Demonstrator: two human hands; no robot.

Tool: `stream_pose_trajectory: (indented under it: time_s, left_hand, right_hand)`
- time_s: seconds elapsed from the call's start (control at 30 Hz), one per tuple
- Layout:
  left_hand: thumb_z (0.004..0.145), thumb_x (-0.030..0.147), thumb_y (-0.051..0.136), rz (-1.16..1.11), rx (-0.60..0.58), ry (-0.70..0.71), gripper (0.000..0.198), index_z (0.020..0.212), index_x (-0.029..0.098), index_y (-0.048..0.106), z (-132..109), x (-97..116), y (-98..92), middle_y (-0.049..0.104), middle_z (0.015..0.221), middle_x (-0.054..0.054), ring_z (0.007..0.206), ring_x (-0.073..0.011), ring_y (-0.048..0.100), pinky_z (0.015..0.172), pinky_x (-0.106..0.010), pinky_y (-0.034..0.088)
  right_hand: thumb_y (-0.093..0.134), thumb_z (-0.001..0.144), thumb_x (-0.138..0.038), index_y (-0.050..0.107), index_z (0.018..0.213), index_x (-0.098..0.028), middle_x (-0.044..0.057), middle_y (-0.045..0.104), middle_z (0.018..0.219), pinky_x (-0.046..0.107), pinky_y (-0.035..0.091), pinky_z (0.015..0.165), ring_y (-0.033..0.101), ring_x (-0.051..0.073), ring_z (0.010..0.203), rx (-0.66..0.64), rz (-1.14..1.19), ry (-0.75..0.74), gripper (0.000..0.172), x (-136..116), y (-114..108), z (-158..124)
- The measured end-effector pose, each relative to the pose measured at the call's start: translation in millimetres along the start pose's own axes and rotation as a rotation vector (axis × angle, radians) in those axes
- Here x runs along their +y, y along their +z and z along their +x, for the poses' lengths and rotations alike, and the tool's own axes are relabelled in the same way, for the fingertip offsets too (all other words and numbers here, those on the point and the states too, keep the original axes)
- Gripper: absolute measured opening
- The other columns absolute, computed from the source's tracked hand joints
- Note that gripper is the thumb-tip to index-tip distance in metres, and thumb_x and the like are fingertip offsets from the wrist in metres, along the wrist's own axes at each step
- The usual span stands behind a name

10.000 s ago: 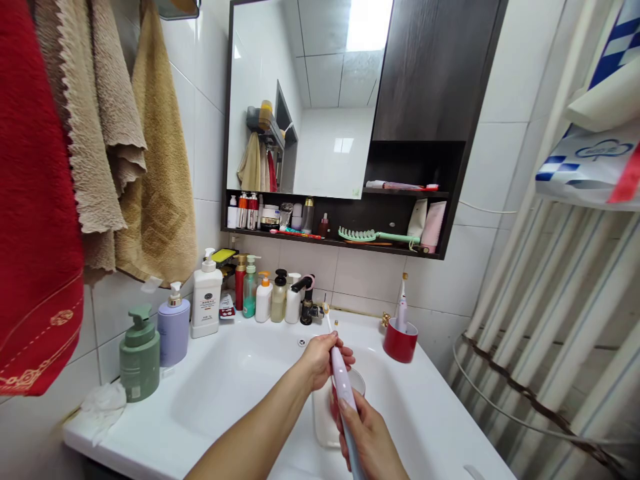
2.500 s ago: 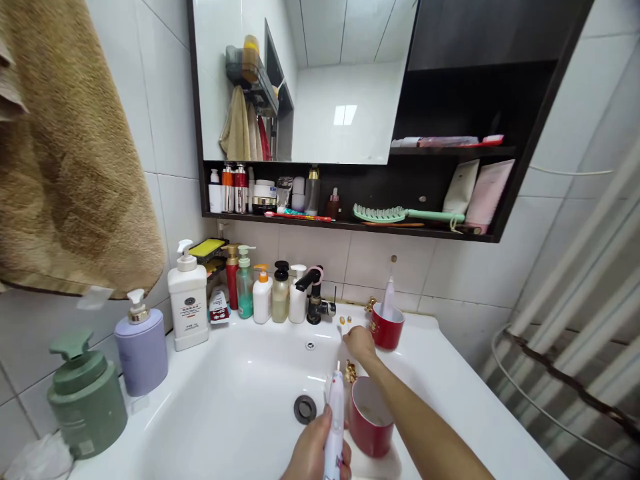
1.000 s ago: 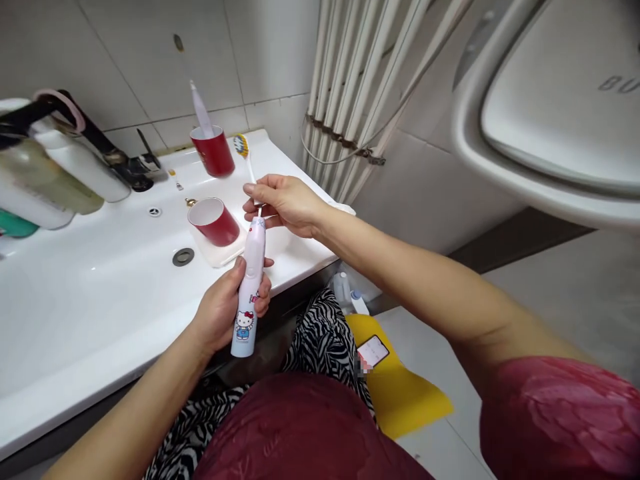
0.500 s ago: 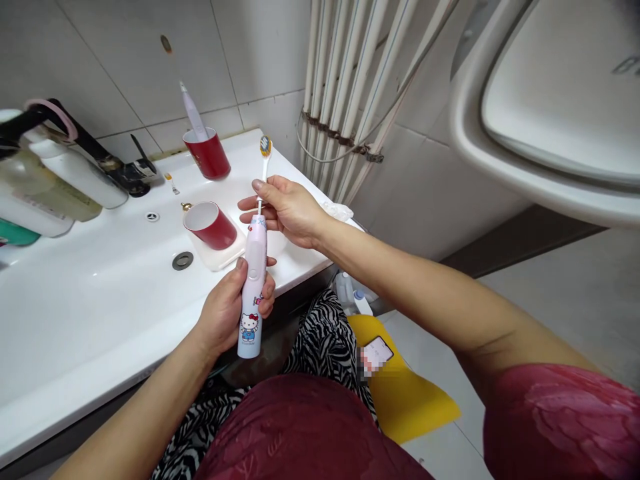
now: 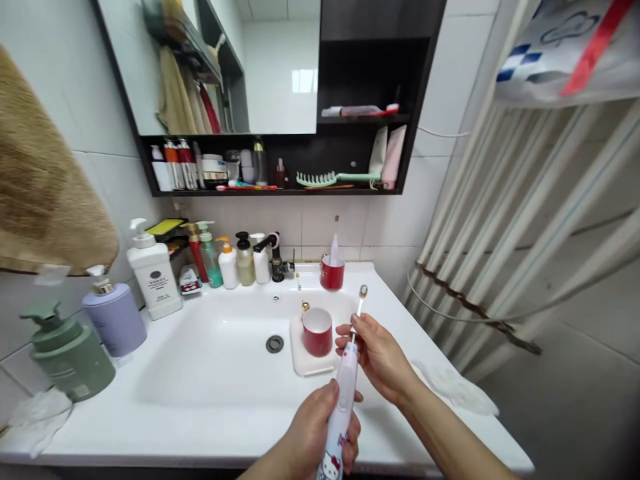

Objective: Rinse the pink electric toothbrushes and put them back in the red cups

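Observation:
My left hand (image 5: 320,423) is wrapped round the handle of an electric toothbrush (image 5: 344,393), pale pink with a cartoon cat near its base. At the top of the handle, my right hand (image 5: 377,353) pinches the lower part of the white brush head (image 5: 361,303) between thumb and fingers. A thin stem shows between those fingers and the handle; I cannot tell whether the head is fully seated. Behind them, a red cup (image 5: 317,337) stands on a white tray (image 5: 305,367) in the sink basin. Another red cup (image 5: 333,275), on the back ledge, holds a second pale toothbrush (image 5: 335,250).
A white sink (image 5: 210,360) with a black faucet (image 5: 275,257) lies ahead. Several pump bottles (image 5: 245,260) line its back, with a purple bottle (image 5: 115,320) and a green bottle (image 5: 70,360) at left. Above hangs a mirror cabinet (image 5: 275,193); pipes (image 5: 475,220) run at right.
The view has swung up and left, bringing the mirror cabinet and the whole sink into sight. Both hands keep the same hold on the toothbrush, now lower in view.

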State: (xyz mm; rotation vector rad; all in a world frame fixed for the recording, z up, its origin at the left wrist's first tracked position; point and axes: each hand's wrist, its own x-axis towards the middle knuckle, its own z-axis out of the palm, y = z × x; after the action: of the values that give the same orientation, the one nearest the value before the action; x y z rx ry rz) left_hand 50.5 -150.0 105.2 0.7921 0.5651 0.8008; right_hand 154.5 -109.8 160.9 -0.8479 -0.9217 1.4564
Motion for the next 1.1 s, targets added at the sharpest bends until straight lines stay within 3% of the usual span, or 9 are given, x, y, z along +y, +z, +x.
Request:
stream_pose_trajectory:
  time_s: [0.3,0.4,0.57,0.73,0.9,1.1]
  left_hand:
    - [0.059,0.056,0.035,-0.131,-0.047,0.082,0.045,0.074,0.014,0.043,1,3,-19.9,0.04,0.036,0.004,0.026,-0.0054,0.035,0.031,-0.017,0.02]
    - [0.059,0.056,0.034,-0.153,-0.042,0.096,0.045,0.074,0.014,0.043,-3,7,-22.2,0.04,0.037,0.004,0.027,-0.0056,0.035,0.032,-0.017,0.021]
    - [0.06,0.059,0.03,-0.081,0.062,0.157,0.049,0.078,0.015,0.039,-12,20,-19.8,0.042,0.041,0.004,0.028,-0.0069,0.037,0.032,-0.019,0.024]
    - [0.06,0.06,0.028,-0.052,0.051,0.159,0.049,0.076,0.015,0.038,-15,31,-15.6,0.042,0.043,0.005,0.028,-0.0058,0.037,0.032,-0.019,0.027]
    - [0.058,0.058,0.036,0.09,0.155,0.289,0.044,0.07,0.015,0.037,-14,36,-12.2,0.042,0.04,0.004,0.027,-0.006,0.036,0.028,-0.017,0.023]
    - [0.064,0.056,0.026,-0.104,0.0,0.165,0.043,0.075,0.016,0.038,-17,41,-8.2,0.042,0.044,0.005,0.028,-0.0048,0.034,0.032,-0.018,0.024]
  right_hand:
    - [0.046,0.067,-0.027,0.045,0.065,-0.018,-0.002,0.053,0.063,0.023,0.04,0.055,0.051,0.008,0.054,-0.177,0.153,0.107,0.01,-1,30,5]
    - [0.046,0.066,-0.029,0.045,0.065,-0.018,-0.002,0.053,0.062,0.021,0.039,0.052,0.051,0.008,0.052,-0.162,0.093,0.109,0.011,1,37,7]
    - [0.048,0.064,-0.032,0.045,0.064,-0.018,-0.002,0.054,0.057,0.02,0.039,0.047,0.05,0.008,0.048,-0.155,-0.008,0.107,0.014,8,47,10]
    - [0.046,0.065,-0.033,0.044,0.064,-0.018,-0.002,0.054,0.059,0.02,0.038,0.046,0.05,0.008,0.049,-0.155,0.001,0.098,0.015,6,55,9]
    - [0.047,0.064,-0.034,0.043,0.062,-0.018,-0.003,0.051,0.051,0.018,0.033,0.037,0.047,0.008,0.041,-0.074,-0.092,0.052,0.016,1,58,8]
    - [0.044,0.065,-0.034,0.042,0.062,-0.019,-0.005,0.048,0.05,0.019,0.037,0.043,0.046,0.007,0.044,-0.221,0.134,0.077,0.016,-1,66,7]
